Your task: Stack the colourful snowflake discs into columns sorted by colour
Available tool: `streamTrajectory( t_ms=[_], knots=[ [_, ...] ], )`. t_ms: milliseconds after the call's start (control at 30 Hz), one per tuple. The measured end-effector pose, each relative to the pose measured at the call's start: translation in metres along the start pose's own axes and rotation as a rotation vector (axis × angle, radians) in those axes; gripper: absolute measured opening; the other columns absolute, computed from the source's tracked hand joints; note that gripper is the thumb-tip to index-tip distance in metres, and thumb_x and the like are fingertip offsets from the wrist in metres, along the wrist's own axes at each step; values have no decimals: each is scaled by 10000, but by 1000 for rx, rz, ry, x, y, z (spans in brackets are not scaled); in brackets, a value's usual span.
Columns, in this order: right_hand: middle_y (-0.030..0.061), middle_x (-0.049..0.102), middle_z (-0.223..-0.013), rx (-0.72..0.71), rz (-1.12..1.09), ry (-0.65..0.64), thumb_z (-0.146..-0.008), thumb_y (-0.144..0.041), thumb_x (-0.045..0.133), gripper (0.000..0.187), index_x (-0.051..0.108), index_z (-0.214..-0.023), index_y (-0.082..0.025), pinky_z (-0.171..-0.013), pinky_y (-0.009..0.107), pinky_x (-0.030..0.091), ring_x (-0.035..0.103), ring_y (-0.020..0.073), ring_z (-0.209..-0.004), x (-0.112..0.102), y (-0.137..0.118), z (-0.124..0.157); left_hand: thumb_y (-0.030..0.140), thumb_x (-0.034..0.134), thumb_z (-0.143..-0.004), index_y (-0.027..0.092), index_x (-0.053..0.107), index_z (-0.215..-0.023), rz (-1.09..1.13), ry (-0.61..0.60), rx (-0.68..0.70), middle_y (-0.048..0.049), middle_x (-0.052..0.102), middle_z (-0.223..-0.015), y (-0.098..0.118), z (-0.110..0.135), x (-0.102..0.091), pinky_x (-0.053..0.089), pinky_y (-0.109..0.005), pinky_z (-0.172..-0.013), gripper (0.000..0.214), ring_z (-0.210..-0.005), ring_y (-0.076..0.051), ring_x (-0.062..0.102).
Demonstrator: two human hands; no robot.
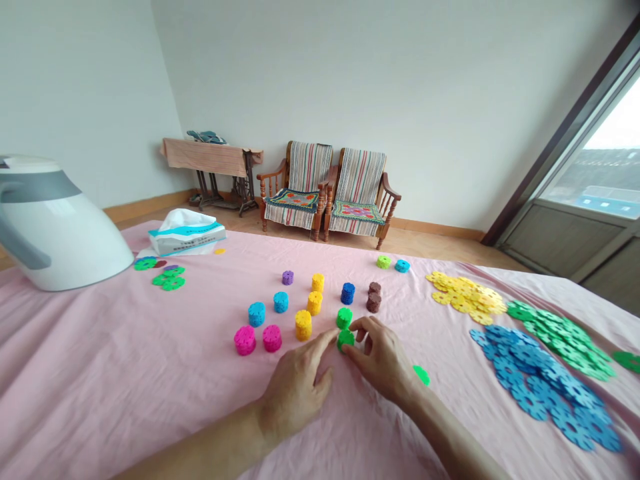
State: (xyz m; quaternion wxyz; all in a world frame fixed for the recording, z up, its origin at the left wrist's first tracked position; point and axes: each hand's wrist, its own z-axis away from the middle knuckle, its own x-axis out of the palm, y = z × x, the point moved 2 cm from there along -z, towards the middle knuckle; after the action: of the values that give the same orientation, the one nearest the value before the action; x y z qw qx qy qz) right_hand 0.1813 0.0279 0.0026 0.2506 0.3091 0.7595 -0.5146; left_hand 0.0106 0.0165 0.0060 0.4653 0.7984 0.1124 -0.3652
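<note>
Small notched plastic discs are piled in short stacks on a pink tablecloth. My right hand has its thumb and fingers curled around the right side of the nearer green disc stack. My left hand lies to the left of that stack, its index finger stretched towards it and thumb apart; nothing shows in it. Directly behind stands another green stack. Three yellow stacks, two pink ones and two light blue ones are left of the hands. A dark blue stack and brown stacks stand farther back.
Loose blue, green and yellow discs lie in heaps at right. A green disc lies beside my right wrist. At left are a white kettle, a tissue pack and loose discs. Two chairs stand beyond.
</note>
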Motion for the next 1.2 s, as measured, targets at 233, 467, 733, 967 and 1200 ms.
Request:
streamTrajectory(
  t_ms=[233, 467, 733, 967, 1200],
  knots=[
    [-13, 552, -673, 60, 34, 75, -751, -233, 534, 98, 587, -821, -189, -551, 246, 419, 507, 112, -552, -45, 17, -9, 61, 462, -729, 239, 451, -1278, 1, -11, -29, -9, 559, -1284, 0, 0, -1, 431, -338, -982, 578, -1107, -187, 565],
    [24, 567, -852, 49, 169, -144, -672, -211, 607, 234, 596, -906, -201, -680, 292, 446, 567, 150, -718, -55, 50, -2, 65, 450, -730, 252, 440, -1281, -15, -20, -34, 11, 555, -1285, 2, 0, -1, 413, -314, -997, 582, -1158, -164, 526],
    [16, 560, -823, 29, 212, -194, -665, -185, 599, 181, 597, -845, -206, -678, 275, 422, 561, 156, -751, -50, 54, 0, 68, 450, -739, 260, 437, -1277, -3, -28, -30, 18, 570, -1267, 2, 0, -1, 416, -306, -990, 572, -1138, -156, 540],
    [-3, 560, -754, -10, 218, -117, -681, -179, 579, 127, 577, -806, -200, -657, 273, 415, 546, 142, -691, -51, 50, -2, 70, 455, -733, 250, 438, -1279, -13, -22, -31, 10, 562, -1278, 3, 0, -2, 424, -325, -986, 575, -1149, -171, 535],
    [-10, 581, -742, -44, 28, 6, -747, -222, 556, 118, 561, -863, -196, -582, 240, 416, 532, 119, -626, -34, 15, -5, 61, 450, -730, 252, 417, -1307, -33, -7, -20, 5, 542, -1301, 0, -1, 0, 420, -340, -996, 609, -1123, -181, 554]
  ],
)
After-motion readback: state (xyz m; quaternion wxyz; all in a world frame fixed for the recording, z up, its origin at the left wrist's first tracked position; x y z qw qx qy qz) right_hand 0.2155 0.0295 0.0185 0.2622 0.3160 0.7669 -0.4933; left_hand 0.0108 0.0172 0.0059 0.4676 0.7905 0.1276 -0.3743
